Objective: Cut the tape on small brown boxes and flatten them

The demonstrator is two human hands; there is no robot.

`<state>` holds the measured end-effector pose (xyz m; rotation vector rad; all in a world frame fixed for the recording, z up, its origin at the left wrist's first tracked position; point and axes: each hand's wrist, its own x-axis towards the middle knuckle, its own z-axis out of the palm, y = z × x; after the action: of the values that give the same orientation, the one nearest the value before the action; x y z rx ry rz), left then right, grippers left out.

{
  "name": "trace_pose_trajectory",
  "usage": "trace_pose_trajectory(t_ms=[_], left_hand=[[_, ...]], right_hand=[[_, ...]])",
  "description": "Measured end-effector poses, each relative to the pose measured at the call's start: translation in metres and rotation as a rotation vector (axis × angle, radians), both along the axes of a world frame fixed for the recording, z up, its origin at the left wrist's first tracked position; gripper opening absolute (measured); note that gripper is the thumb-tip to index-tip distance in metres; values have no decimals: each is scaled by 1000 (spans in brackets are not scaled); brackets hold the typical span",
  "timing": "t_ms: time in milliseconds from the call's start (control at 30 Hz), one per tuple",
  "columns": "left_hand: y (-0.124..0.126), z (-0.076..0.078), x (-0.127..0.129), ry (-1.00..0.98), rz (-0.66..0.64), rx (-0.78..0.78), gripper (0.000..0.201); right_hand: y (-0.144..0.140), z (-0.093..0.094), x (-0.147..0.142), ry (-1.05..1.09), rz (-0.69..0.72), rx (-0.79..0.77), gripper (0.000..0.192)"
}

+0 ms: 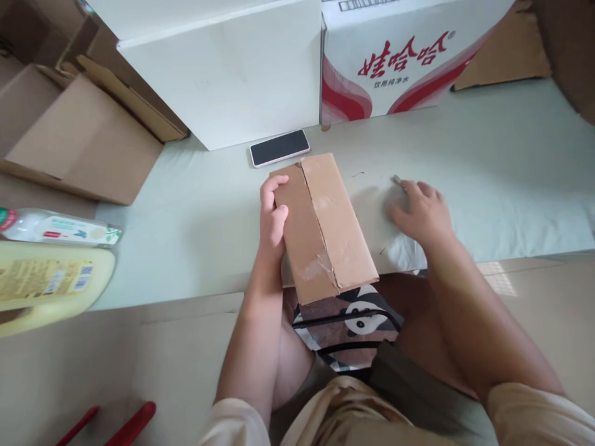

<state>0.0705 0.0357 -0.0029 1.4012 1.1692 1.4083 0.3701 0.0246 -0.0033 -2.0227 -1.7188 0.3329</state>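
Left hand (273,210) gripped brown box (324,224) side. Right hand (422,212) lay flat, fingers loose, right of box. Phone (279,147) behind box.

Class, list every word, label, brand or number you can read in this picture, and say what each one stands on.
"娃哈哈", red, seen upside down: white and red carton.
"饮用纯净水", small, beneath it: same carton.
Barcode strip on the carton's top edge: too small to read.
Labels on the yellow jug and clear bottle: blurred.
Brown cardboard box under the left hand: no text.
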Motion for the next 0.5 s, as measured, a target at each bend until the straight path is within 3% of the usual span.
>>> trace_pose_trajectory(t_ms=[100, 233, 400, 500], left_hand=[[-2, 3, 0, -41, -16, -13, 45], [-9, 13, 1, -52, -19, -8, 44], [-11, 15, -1, -4, -8, 72, 41], [-9, 9, -1, 48, 6, 106, 41]], right_hand=[[2, -9, 7, -73, -9, -63, 52], [2, -4, 1, 31, -18, -22, 47], [-1, 9, -20, 445, 46, 117, 54], [-6, 13, -35, 723, 101, 210, 47]])
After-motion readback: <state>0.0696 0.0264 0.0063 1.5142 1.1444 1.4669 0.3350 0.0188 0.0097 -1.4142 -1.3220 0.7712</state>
